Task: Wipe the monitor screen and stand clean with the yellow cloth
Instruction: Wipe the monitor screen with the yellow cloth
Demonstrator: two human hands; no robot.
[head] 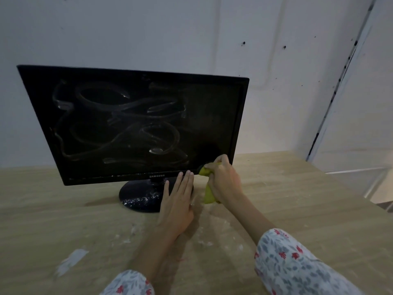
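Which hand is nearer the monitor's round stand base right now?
Left. The left hand lies flat, fingers straight, over the stand base's right edge. The right hand grips the yellow cloth farther right, at the screen's lower right corner.

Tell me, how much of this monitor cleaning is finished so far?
Little looks done. The right side of the monitor screen looks darker and free of streaks. In hand: the right hand grips the yellow cloth at the screen's lower right corner, while the left hand rests flat by the stand. Left: looping smears across most of the screen and white specks on the stand's base.
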